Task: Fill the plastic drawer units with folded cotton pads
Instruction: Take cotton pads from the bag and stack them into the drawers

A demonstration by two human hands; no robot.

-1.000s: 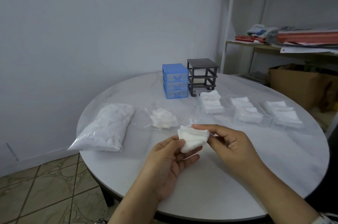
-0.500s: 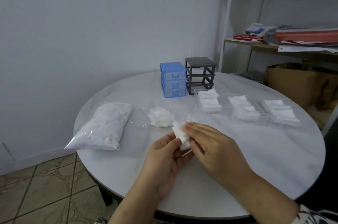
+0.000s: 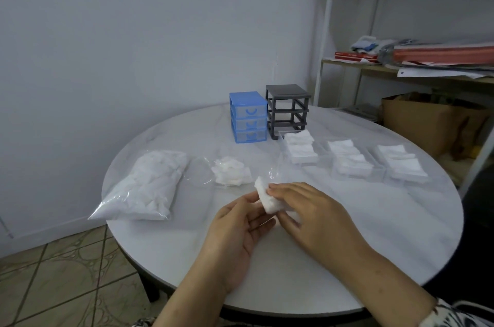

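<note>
your left hand point(image 3: 235, 230) cups a soft white folded cotton pad point(image 3: 267, 199) | your right hand point(image 3: 315, 217) fingers pinch it | both well in front of the blue plastic three-drawer unit point(image 3: 248, 117)

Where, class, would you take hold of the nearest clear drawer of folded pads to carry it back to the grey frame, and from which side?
Grip the clear drawer by its two long side walls, coming from above. It lies open-topped and flat on the table, pads stacked inside, so level side grips keep them in place.
</note>
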